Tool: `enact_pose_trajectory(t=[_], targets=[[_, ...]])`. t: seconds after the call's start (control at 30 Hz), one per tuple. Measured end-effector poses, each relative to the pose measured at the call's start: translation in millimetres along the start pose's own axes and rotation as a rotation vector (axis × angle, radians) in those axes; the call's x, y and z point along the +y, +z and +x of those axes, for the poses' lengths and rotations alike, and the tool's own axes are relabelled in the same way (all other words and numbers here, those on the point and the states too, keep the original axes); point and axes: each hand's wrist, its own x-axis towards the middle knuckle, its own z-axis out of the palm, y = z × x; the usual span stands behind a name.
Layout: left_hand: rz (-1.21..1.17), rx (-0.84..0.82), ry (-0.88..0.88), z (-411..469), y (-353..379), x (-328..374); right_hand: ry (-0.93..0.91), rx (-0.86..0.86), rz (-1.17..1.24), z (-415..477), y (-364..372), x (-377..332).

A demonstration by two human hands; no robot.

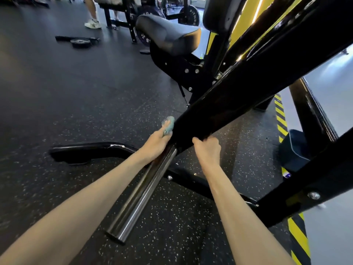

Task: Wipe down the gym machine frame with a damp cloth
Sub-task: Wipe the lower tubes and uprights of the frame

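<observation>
Left hand (155, 144) pinches the blue cloth (168, 125) against the black frame beam (238, 96), which runs up-right; right hand (207, 148) grips its underside.

Most of the cloth (168, 124) is hidden in the left grip (156, 144) and behind the black beam (248, 87). The right grip (207, 150) curls its fingertips out of sight under that beam, which runs off the upper right edge. A bystander's leg (91, 10) is cut off at the top. The blue object (294, 148) is half covered and cannot be identified.
</observation>
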Motion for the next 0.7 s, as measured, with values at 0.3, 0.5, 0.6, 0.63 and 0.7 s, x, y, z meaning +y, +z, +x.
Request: enact_pose_trajectory(t=[0.3,0.5,0.6,0.63,0.7], targets=[[-0.042,0.037,-0.048,5,-11,-33,-1.189,0.109,-0.981,13,39,-51],[-0.078,0.046,-0.049,11,-10,-74,-0.922,-0.008,-1.682,29,45,-82],[0.031,0.065,-0.139,12,-20,-97,-0.908,-0.032,-1.646,24,48,-82],[-0.008,0.081,-0.134,11,-21,-86,-0.915,-0.022,-1.632,24,49,-84],[-0.104,0.008,-0.122,7,-22,-55,-0.887,0.001,-1.634,25,51,-87]])
